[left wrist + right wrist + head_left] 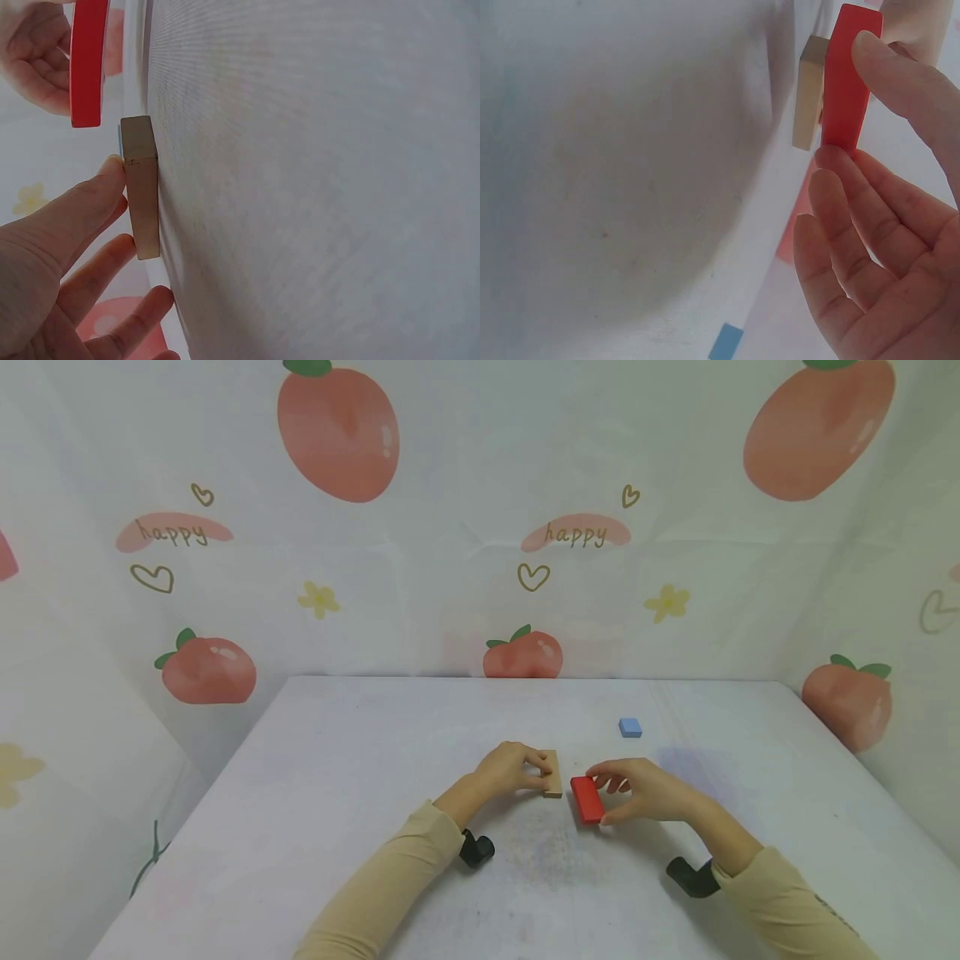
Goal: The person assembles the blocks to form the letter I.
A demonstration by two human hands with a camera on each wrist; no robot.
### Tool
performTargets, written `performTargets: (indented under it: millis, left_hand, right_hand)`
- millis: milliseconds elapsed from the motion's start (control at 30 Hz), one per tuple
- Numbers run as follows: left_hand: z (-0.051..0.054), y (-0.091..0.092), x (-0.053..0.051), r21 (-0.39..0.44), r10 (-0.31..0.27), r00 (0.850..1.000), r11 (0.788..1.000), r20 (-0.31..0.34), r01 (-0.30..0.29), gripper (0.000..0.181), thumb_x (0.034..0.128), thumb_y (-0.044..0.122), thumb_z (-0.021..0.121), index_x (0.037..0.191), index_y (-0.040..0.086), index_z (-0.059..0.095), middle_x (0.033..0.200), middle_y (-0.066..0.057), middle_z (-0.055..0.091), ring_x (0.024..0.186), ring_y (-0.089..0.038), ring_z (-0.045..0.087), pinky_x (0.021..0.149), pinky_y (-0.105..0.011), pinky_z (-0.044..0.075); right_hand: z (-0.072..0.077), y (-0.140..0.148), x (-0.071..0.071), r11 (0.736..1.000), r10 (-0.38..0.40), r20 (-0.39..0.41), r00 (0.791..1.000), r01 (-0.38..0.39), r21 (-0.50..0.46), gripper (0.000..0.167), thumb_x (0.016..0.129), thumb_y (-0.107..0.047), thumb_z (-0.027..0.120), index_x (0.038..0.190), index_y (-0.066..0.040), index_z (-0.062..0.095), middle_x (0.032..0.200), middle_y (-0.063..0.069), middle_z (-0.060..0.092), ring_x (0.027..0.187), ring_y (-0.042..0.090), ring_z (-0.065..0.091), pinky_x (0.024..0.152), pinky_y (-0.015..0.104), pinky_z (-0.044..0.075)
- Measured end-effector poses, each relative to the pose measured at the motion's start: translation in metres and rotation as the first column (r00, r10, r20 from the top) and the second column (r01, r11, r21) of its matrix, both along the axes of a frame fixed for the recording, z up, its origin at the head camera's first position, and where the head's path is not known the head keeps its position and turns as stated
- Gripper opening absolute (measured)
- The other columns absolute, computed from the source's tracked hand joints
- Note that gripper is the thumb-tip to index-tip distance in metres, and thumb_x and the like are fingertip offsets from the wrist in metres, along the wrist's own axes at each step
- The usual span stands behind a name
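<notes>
The left hand [512, 768] has its thumb and bent fingers at a wooden block [553, 781], which lies low at the table surface. Close up in the left wrist view, the thumb meets the wooden block [142, 202] near one end and fingertips meet it further along. A red block [587, 802] is held by the right hand [648, 789], thumb at the near end and fingertips at the far end. The left wrist view shows a gap between the red block [88, 67] and the table. In the right wrist view the red block [845, 90] partly overlaps the wooden block [808, 97].
A small blue block [630, 727] lies behind the right hand, toward the table's back edge. The white table [360, 727] meets a fruit-patterned cloth [450, 593] at the back. Black devices [476, 849] sit at both wrists.
</notes>
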State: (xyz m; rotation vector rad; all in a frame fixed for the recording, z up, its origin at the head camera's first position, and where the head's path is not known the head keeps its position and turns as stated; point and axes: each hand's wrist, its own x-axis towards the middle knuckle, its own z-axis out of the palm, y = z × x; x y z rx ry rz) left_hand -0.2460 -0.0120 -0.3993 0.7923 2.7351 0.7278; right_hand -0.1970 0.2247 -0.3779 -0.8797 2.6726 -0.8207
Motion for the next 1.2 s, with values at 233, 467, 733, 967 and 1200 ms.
performTargets:
  millis: [233,467,733,967,1200]
  left_hand:
    - [0.0011,-0.0006,0.0011,0.010,-0.008,1.000,1.000,-0.007,0.008,0.028,0.0787,0.028,0.074,0.105,0.018,0.073,0.124,0.002,0.064,0.122,-0.019,0.054,0.103,-0.034,0.042]
    - [0.0019,-0.0013,0.0010,0.035,-0.017,1.000,0.999,-0.010,0.018,0.027,0.0783,0.026,0.074,0.104,0.017,0.074,0.123,0.000,0.064,0.123,-0.021,0.054,0.104,-0.036,0.041]
    - [0.0015,-0.0017,0.0009,0.034,-0.016,1.000,0.999,-0.011,0.017,0.027,0.0784,0.027,0.074,0.104,0.017,0.074,0.123,0.000,0.065,0.123,-0.021,0.054,0.104,-0.036,0.041]
    - [0.0015,-0.0020,0.0010,0.036,-0.020,1.000,0.999,-0.013,0.021,0.027,0.0785,0.027,0.074,0.103,0.017,0.074,0.123,0.000,0.065,0.122,-0.021,0.054,0.103,-0.036,0.042]
    - [0.0018,-0.0020,0.0011,0.040,-0.018,1.000,0.999,-0.012,0.018,0.027,0.0783,0.027,0.074,0.103,0.017,0.074,0.123,0.000,0.065,0.122,-0.021,0.055,0.103,-0.036,0.042]
  right_hand:
    - [-0.0016,-0.0031,0.0008,1.000,-0.004,0.014,1.000,0.004,0.009,0.058,0.070,-0.024,0.080,0.118,0.000,0.059,0.098,0.003,0.066,0.084,0.013,0.059,0.075,0.027,0.052]
    - [-0.0027,-0.0050,0.0009,1.000,0.003,0.016,1.000,-0.004,0.012,0.058,0.070,-0.024,0.080,0.118,0.000,0.059,0.100,0.004,0.066,0.085,0.014,0.060,0.076,0.028,0.053]
    - [-0.0023,-0.0077,0.0028,1.000,0.001,0.030,1.000,-0.002,0.015,0.058,0.070,-0.024,0.080,0.119,-0.001,0.059,0.099,0.003,0.066,0.086,0.014,0.060,0.076,0.028,0.053]
    - [-0.0007,-0.0093,0.0047,1.000,0.006,0.029,1.000,-0.007,0.014,0.057,0.071,-0.024,0.080,0.119,-0.001,0.059,0.099,0.003,0.066,0.086,0.015,0.060,0.076,0.028,0.053]
    - [-0.0011,-0.0094,0.0042,1.000,0.023,0.023,0.999,-0.023,0.012,0.058,0.071,-0.024,0.079,0.119,0.000,0.058,0.099,0.003,0.066,0.086,0.016,0.060,0.076,0.027,0.052]
